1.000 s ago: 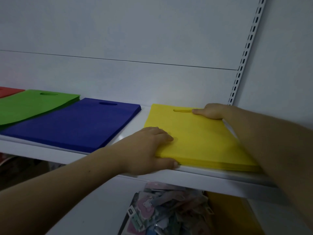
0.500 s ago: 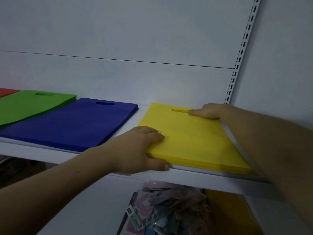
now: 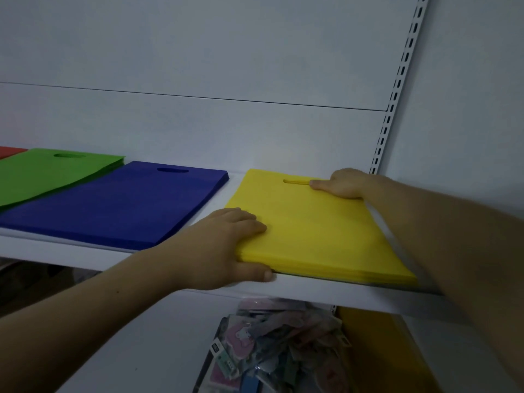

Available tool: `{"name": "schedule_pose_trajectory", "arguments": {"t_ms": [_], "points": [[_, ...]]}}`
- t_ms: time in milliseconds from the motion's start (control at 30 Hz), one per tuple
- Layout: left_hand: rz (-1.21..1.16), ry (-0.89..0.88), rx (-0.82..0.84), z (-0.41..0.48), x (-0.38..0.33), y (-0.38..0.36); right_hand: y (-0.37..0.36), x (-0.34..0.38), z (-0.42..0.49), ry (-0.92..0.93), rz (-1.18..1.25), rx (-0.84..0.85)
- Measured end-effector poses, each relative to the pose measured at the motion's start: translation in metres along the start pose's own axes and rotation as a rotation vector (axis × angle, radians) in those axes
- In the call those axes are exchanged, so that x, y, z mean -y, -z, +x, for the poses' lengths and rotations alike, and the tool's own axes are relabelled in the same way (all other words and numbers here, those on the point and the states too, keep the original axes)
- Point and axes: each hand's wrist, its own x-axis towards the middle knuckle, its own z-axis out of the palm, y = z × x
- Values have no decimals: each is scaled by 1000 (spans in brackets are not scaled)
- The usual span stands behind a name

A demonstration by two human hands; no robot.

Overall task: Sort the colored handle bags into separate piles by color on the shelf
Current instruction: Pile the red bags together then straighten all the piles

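Now, yellow pile [image 3: 317, 231]: lying at the right end of the shelf [image 3: 56, 251], apart from the blue pile [image 3: 113, 205], green pile [image 3: 42, 171] beyond; likely being squared.
Left grip [image 3: 226, 245]: pinching the near-left corner, fingers on top, thumb along the front edge.
Right grip [image 3: 343, 184]: pressing the far edge beside the handle slot [image 3: 295, 181]; whether clasping, cannot tell.

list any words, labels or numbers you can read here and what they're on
Nothing here can be read.
Yellow bags, blue bags, green bags, red bag: plain, no print.
Dark tag on the clear packet under the shelf: print too blurred to read.
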Motion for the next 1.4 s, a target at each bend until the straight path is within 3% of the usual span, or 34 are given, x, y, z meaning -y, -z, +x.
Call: {"name": "schedule_pose_trajectory", "arguments": {"t_ms": [200, 500, 867, 1100, 1400], "points": [[-64, -12, -123, -8, 8, -4, -5, -1, -5, 59, 90, -76], [13, 9, -169, -11, 9, -8, -16, -11, -2, 41, 225, -120], [4, 4, -131, -6, 4, -7, -10, -8, -2, 76, 186, -12], [-55, 0, -140, -6, 3, -7, 2, -16, -2, -31, 50, 47], [-61, 0, -112, -8, 7, -5, 2, -11, -3, -51, 78, 56]]}}
